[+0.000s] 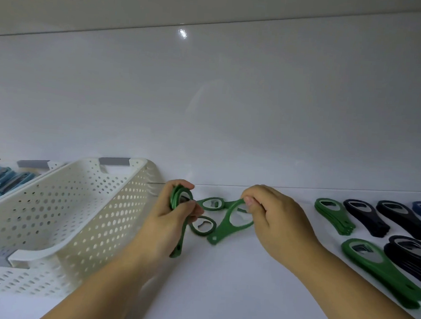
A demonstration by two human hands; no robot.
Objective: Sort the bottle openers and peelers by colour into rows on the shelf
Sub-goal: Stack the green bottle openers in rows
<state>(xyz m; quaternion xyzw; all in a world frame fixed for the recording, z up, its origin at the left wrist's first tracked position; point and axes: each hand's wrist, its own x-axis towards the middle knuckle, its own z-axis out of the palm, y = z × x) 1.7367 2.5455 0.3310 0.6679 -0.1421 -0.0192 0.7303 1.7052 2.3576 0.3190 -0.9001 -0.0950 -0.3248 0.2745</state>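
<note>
No text or labels can be read.

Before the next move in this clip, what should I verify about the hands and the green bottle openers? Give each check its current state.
1. Left hand grips the stack of green plastic bottle openers: ok.
2. Right hand pinches the single green opener by its ring: ok.
3. Loose green openers all gathered: not ok; the far loose opener and the near loose opener lie on the white shelf.
4. Rear green stack and front green stack hold only green: ok.
5. White perforated basket emptied: cannot tell; its near wall hides part of the floor.
</note>
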